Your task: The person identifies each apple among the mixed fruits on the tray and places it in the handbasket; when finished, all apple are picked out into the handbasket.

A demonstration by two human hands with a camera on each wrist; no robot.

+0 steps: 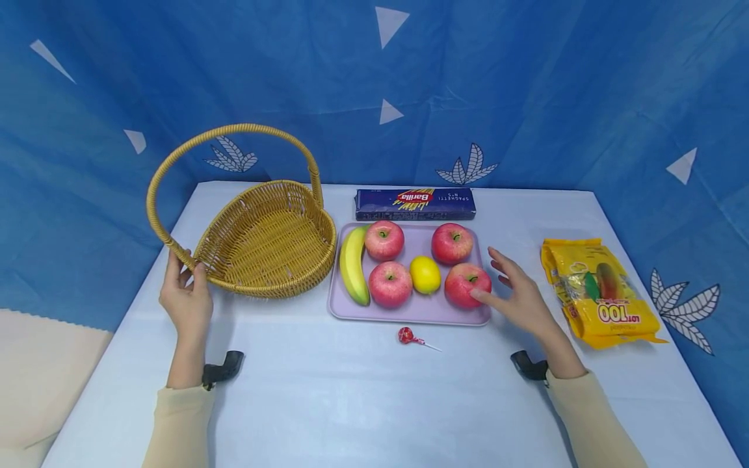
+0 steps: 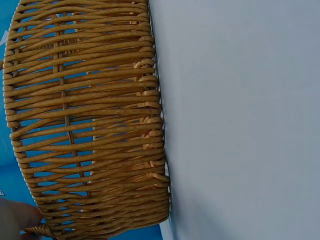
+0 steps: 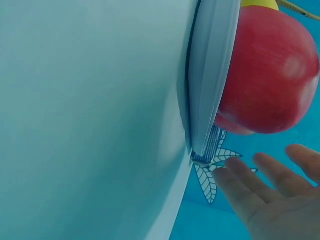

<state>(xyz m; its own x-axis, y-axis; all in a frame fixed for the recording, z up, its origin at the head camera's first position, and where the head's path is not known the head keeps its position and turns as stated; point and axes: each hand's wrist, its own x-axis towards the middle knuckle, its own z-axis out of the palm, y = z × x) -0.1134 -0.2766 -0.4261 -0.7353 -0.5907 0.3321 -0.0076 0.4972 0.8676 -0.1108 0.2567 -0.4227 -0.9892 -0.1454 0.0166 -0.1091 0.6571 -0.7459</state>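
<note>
My left hand (image 1: 188, 296) grips a wicker basket (image 1: 275, 257) where its arched handle meets the rim, at the left of the table. In the left wrist view the woven basket side (image 2: 85, 125) fills much of the picture, with my fingers (image 2: 20, 217) at its lower corner. My right hand (image 1: 521, 296) is spread beside the front right apple (image 1: 467, 286), the thumb overlapping that apple in the head view. From the right wrist, the apple (image 3: 272, 70) sits above the rim of the lilac tray (image 3: 215, 75), and my straight fingers hold nothing.
On the tray (image 1: 409, 315) lie several apples, a banana (image 1: 353, 265) and a lemon (image 1: 425, 275). Behind it stands a blue spaghetti box (image 1: 415, 205). A red lollipop (image 1: 406, 335) lies in front, and a yellow bag (image 1: 603, 292) at the right. Blue cloth (image 1: 328, 84) hangs behind the table.
</note>
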